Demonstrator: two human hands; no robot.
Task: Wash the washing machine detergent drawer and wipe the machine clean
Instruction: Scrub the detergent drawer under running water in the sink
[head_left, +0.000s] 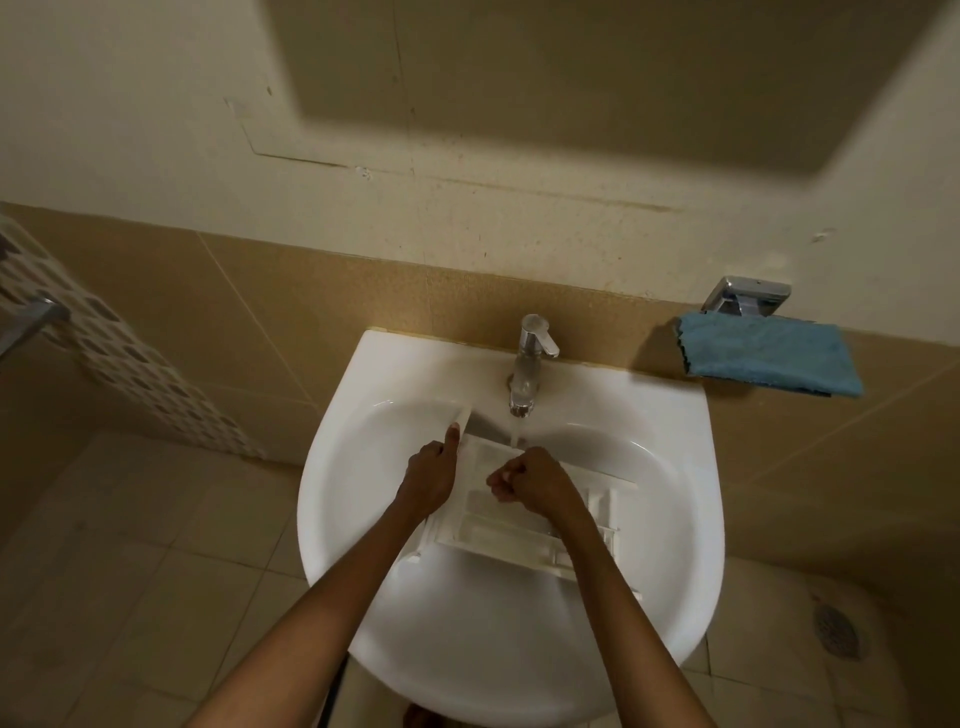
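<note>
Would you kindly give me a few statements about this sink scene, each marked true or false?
1. Water runs from the tap. True.
2. The left hand grips the drawer. True.
3. The drawer lies on the floor. False: it is in the sink.
4. The cloth lies in the sink. False: it rests on a wall holder to the right of the sink.
</note>
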